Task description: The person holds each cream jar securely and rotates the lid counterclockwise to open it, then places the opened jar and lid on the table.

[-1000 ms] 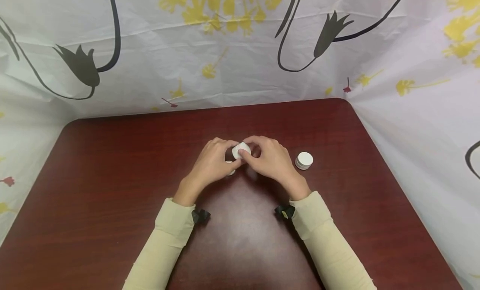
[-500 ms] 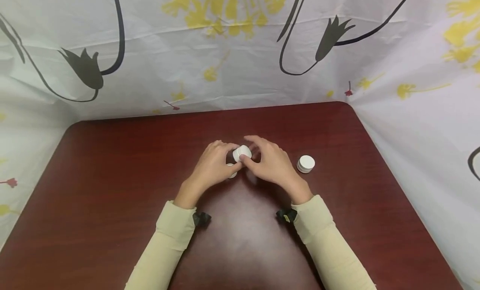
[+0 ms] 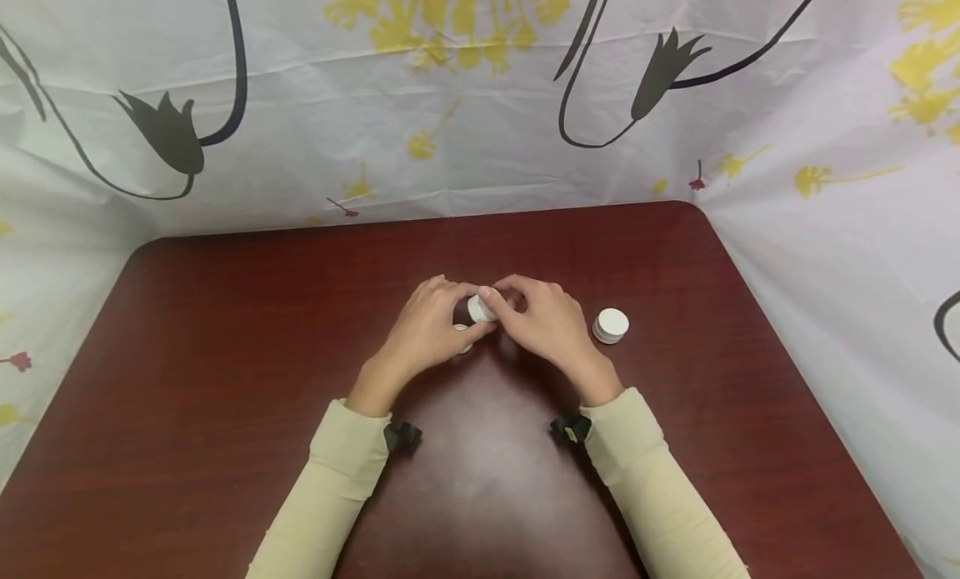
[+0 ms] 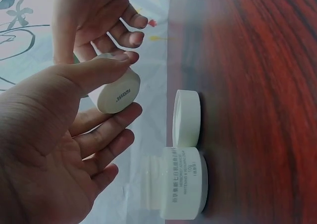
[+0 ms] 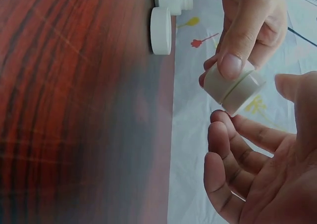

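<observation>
Head view: gripping white jar in left hand toward table's far edge, right hand released — likely twisting, needing regrip.

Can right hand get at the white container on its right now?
Probably yes: the right hand seems to grip nothing, and nothing visible blocks its way to the container; the left hand holds the raised jar.

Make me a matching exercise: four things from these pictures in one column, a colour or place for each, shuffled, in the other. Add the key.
Things:
1. Raised jar
2. Loose lid
3. Table
4. Left sleeve

Descriptions:
A. Lying beside the uncapped jar
B. Pale yellow
C. Gripped by the left hand
D. Dark red

Pairs: 1-C; 2-A; 3-D; 4-B
</observation>
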Demonstrator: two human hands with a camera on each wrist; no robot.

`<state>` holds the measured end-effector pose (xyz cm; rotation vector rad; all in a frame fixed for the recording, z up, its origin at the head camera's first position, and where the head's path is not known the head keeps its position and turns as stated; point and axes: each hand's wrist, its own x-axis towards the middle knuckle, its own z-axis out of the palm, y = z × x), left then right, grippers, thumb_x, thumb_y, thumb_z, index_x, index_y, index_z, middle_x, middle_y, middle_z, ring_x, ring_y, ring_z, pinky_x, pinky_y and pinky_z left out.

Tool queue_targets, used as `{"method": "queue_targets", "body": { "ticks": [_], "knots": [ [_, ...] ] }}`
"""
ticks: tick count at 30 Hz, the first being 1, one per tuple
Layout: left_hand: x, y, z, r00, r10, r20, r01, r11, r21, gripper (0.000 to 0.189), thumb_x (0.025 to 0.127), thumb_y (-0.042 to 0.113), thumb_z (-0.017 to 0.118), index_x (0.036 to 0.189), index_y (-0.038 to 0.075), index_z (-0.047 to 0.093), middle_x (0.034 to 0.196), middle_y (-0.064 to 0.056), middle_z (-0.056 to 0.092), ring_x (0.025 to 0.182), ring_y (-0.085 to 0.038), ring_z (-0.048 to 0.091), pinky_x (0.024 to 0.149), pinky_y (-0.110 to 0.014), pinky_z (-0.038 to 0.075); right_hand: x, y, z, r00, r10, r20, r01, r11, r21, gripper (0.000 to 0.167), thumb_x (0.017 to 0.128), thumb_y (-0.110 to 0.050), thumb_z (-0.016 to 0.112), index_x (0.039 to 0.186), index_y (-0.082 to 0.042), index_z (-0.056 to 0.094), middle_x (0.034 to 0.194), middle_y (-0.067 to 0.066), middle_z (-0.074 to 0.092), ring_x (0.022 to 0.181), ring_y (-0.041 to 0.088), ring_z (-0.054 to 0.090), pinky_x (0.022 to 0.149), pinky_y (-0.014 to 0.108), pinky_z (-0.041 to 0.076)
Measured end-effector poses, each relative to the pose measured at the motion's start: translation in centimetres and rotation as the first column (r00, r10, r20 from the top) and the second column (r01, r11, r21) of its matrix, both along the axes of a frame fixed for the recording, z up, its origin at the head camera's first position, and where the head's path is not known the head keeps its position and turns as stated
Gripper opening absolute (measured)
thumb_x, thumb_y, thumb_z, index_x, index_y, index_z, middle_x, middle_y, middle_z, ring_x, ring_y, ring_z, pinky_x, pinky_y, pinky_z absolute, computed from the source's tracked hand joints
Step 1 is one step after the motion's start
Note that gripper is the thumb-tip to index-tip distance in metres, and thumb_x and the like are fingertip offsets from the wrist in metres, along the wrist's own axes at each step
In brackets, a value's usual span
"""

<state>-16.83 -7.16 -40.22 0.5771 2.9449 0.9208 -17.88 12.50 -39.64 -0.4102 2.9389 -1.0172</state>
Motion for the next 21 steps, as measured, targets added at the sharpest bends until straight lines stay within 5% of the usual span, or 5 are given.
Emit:
{"method": "queue_targets", "body": {
  "ticks": [21],
  "knots": [
    [-0.26,-0.29,-0.09,1.0,-0.017,0.01,0.018,1.0,-0.017,0.044,0.093,0.031,0.081,0.129,0.007,0.073,0.126,-0.008,0.077,0.135,-0.033,0.062,0.132,-0.049,0.028,0.22,-0.3,0.2,0.998,0.059,-0.014,-0.059,0.998,0.007,0.037,0.098,-0.048,0.072,0.118,-0.017,0.077,0.092,-0.003,0.073,0.081,0.014,0.069,0.069,0.038,0.054]
  ]
}}
